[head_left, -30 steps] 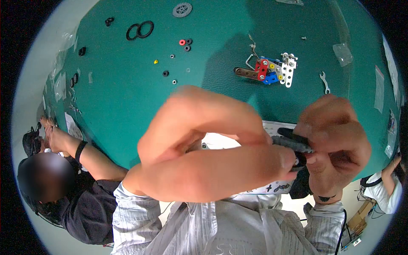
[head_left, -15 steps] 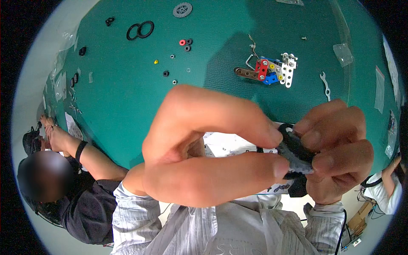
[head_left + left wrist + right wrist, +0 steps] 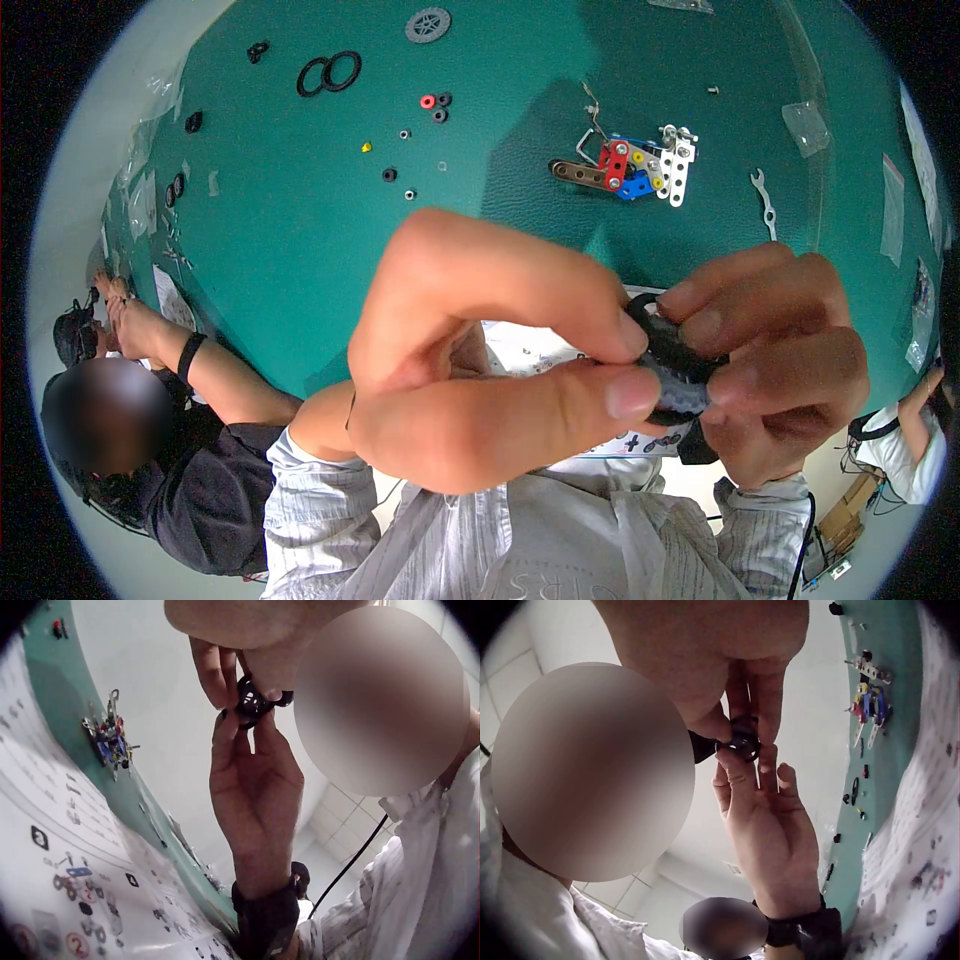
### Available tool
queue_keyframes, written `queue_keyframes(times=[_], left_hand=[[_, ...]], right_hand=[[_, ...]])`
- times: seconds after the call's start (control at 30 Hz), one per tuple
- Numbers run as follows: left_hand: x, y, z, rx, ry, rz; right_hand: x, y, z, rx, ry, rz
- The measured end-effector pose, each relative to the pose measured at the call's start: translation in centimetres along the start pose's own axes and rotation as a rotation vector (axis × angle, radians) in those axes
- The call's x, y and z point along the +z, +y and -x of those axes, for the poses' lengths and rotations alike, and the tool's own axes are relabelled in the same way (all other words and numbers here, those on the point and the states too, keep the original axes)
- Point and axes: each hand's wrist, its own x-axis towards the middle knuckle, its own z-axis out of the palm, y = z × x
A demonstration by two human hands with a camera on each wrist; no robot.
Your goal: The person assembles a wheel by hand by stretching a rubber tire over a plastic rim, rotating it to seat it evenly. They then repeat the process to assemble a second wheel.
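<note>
Both hands grip a grey toy wheel (image 3: 684, 390) with a black rubber tire (image 3: 688, 350) around part of it, held up in front of the chest. My left hand (image 3: 480, 350) pinches its left side between thumb and forefinger. Bent fingertips of my right hand (image 3: 790, 350) hold the opposite side and press along the tire. From below, the left wrist view shows the spoked wheel (image 3: 253, 701) between both sets of fingers. Much of the tire is hidden behind the fingertips.
A printed instruction sheet (image 3: 530, 345) lies beneath the hands. Beyond are a metal-and-plastic assembly (image 3: 630, 168), a wrench (image 3: 764, 205), two black rings (image 3: 330, 73), another grey wheel (image 3: 428, 25) and several small parts. Another person (image 3: 200, 490) sits at the left.
The wheel has turned from nearly edge-on to a more tilted view. My right hand has shifted lower, its fingers now spread along the tire; both hands have drifted slightly.
</note>
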Motion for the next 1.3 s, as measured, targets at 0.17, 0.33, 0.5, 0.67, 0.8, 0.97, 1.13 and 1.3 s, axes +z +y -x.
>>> queue_keyframes(times=[0.17,0.33,0.5,0.67,0.8,0.97,1.13,1.3], left_hand=[[0.1,0.0,0.2,0.032,-0.012,0.015],[-0.6,0.0,-0.4,0.095,-0.058,-0.079],[-0.8,-0.9,-0.4,0.171,-0.093,-0.024],[0.1,0.4,0.2,-0.056,0.040,0.031],[0.1,0.5,0.3,-0.084,0.062,0.042],[0.2,0.0,0.4,-0.038,0.093,0.081],[-0.5,0.0,0.2,-0.031,0.002,0.091],[-0.7,-0.4,0.1,0.019,-0.039,0.118]], right_hand=[[0.5,0.1,0.2,-0.001,0.057,-0.030],[0.4,-0.1,0.2,0.019,0.053,-0.018],[0.3,0.2,0.1,0.028,0.019,-0.098],[0.2,0.3,0.1,0.041,0.004,-0.117],[0.5,0.3,0.1,0.057,0.019,-0.140],[0.6,0.3,0.0,0.007,0.013,-0.113],[0.6,0.5,-0.1,-0.051,-0.001,-0.096],[1.0,0.5,-0.2,-0.075,0.024,-0.108]])
